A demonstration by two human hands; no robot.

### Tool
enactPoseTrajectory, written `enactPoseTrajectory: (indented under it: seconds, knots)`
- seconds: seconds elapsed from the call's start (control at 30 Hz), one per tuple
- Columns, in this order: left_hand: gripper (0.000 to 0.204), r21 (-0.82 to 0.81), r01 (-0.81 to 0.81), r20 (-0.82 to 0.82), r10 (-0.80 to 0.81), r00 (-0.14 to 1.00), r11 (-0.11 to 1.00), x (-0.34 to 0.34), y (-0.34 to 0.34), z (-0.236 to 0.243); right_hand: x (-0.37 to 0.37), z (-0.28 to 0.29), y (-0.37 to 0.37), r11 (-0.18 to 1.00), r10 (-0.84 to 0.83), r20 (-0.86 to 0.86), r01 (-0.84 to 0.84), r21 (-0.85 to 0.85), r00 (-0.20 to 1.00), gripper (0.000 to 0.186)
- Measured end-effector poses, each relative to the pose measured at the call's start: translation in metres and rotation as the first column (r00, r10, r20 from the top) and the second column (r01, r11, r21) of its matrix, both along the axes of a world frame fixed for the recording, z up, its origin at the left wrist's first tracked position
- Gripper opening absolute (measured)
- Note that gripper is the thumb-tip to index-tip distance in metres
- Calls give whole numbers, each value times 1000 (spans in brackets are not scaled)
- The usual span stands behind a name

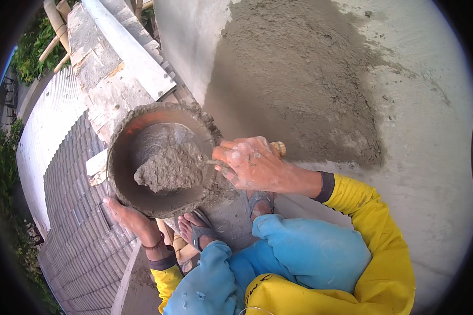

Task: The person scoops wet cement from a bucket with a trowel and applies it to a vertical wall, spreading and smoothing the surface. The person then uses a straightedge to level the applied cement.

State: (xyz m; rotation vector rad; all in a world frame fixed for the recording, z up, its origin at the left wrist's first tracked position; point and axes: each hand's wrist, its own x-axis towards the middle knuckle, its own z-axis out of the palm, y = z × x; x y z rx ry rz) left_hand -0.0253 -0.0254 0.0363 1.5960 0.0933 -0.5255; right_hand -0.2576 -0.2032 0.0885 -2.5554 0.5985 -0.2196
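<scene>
My right hand (249, 163) grips a trowel by its wooden handle (278, 148), its metal neck reaching left into a mortar-caked bucket (126, 163). A heap of wet grey mortar (163, 170) lies in the bucket, hiding most or all of the blade. My left hand (131, 220) is against the bucket's lower left side, steadying or holding it. To the right of the bucket, a broad rough patch of wet mortar (294, 84) covers part of the pale wall (420, 121).
My sandalled feet (199, 231) stand on a narrow mortar-spattered ledge (223, 220). Worn boards with a white strip (131, 50) run behind the bucket, beside bamboo poles (55, 23). A tiled roof (79, 210) lies below on the left, with greenery (29, 55) beyond.
</scene>
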Motion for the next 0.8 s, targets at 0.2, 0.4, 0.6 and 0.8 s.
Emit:
enactPoseTrajectory:
  seconds: [0.2, 0.4, 0.6, 0.8]
  knots:
    - [65, -127, 14, -127, -31, 991, 992, 12, 15, -11, -30, 92, 4, 921, 15, 107, -56, 387, 994, 22]
    - [65, -107, 62, -80, -71, 994, 992, 31, 40, -41, -126, 72, -24, 125, -147, -7, 26, 992, 989, 29]
    - [64, -56, 34, -22, -35, 999, 998, 23, 25, -30, -199, 187, -2, 300, -910, -222, 926, 228, 349, 37]
    - [66, 0, 61, -10, -61, 998, 998, 4, -1, 6, -156, 134, -5, 809, -538, -264, 401, -430, 800, 21]
